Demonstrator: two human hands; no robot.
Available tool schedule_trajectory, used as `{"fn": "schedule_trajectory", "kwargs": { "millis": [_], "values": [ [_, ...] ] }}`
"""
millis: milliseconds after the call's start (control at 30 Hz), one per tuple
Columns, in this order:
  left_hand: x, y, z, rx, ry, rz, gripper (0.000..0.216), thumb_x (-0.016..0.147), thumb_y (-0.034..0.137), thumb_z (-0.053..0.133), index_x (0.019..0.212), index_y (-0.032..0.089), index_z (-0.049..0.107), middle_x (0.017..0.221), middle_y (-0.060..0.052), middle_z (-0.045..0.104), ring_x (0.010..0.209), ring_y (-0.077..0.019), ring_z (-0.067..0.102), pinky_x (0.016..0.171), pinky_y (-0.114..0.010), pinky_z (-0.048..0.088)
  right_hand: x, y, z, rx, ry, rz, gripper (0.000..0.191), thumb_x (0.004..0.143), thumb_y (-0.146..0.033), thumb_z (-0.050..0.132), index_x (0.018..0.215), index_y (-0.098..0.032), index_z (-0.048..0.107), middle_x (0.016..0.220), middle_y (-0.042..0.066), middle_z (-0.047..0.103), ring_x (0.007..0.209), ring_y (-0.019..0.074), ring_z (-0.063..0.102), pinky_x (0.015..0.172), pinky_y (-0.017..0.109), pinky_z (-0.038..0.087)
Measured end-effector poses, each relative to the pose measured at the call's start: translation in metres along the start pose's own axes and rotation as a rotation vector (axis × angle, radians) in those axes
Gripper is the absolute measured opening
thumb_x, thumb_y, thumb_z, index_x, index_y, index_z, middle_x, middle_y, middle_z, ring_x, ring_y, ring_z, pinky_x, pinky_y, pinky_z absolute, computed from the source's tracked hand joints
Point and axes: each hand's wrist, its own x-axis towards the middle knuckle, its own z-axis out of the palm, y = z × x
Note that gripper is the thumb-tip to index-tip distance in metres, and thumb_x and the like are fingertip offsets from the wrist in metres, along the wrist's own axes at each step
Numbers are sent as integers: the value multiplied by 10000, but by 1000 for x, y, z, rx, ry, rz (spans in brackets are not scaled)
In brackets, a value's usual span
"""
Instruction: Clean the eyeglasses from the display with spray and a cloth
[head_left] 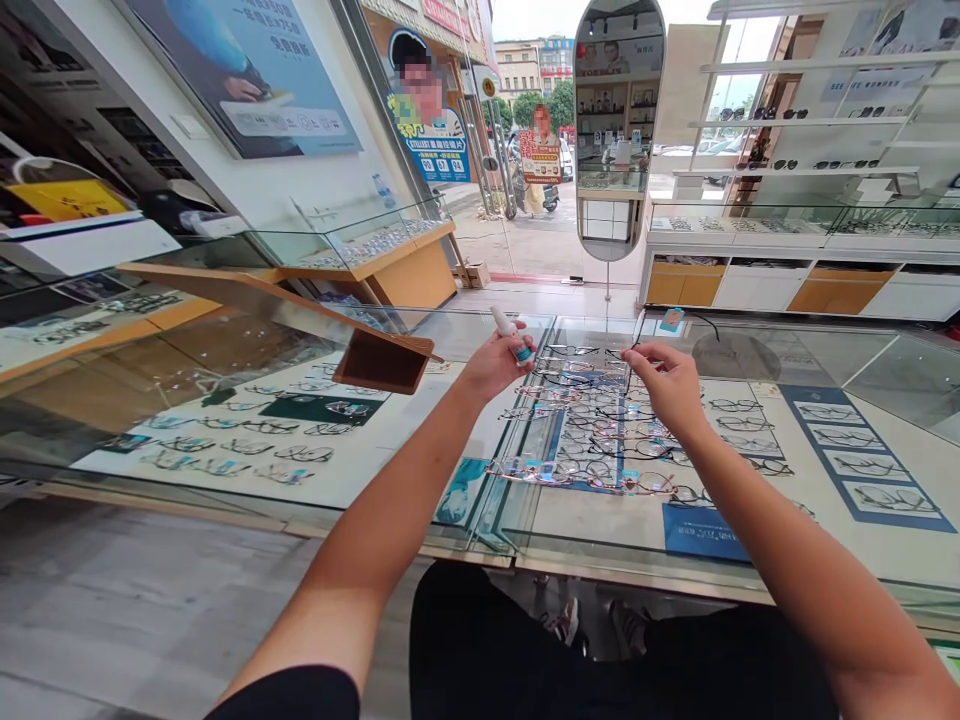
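My left hand [491, 365] is closed around a small white spray bottle with a teal band [512, 335], held over the glass counter [420, 400]. My right hand [670, 385] is pinched on a thin dark-framed pair of glasses [626, 352], held just above the counter. Both hands hover over rows of eyeglass frames [592, 440] lying on the glass top. More frames show inside the display case below.
A brown wooden tray or mirror stand [382, 360] sits on the counter to the left. An oval mirror [616, 130] stands beyond. More display counters [795, 260] and shelves line the shop; the open door faces the street. My dark-trousered legs are below.
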Motion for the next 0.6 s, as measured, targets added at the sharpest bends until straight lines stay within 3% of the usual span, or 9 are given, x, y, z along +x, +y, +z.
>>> {"fn": "schedule_trajectory", "kwargs": {
  "millis": [67,133,233,400,600],
  "values": [
    [-13,7,14,-109,-102,-20,355,651,348,704,946,250,534,840,-6,580,831,-192,627,685,-308,517,-2,-3,2,38,-37,9,267,776,-475,719,722,-217,760,820,46,763,761,190,579,748,366,464],
    [-26,11,26,-307,-266,-97,370,704,506,725,898,235,564,836,-25,583,805,-202,619,673,-334,544,-5,-5,5,75,-90,29,266,777,-479,717,726,-223,763,818,41,756,761,186,573,749,365,450],
    [-40,14,39,-510,-438,-205,549,815,753,650,828,204,623,806,-51,599,770,-207,624,666,-344,574,-10,-7,9,108,-166,78,274,775,-500,721,746,-232,770,810,38,747,758,186,567,743,367,424],
    [-47,14,49,-514,-481,-227,787,888,905,417,703,176,647,721,-57,573,696,-198,608,628,-342,585,-16,-8,11,150,-260,102,267,781,-504,739,735,-242,758,798,31,729,771,187,562,745,367,401],
    [-44,14,49,-471,-476,-162,749,881,873,490,646,174,620,715,-43,562,705,-184,593,636,-321,568,-18,-5,12,190,-305,124,261,787,-502,758,744,-245,767,798,26,721,771,184,556,738,364,403]
  ]
}}
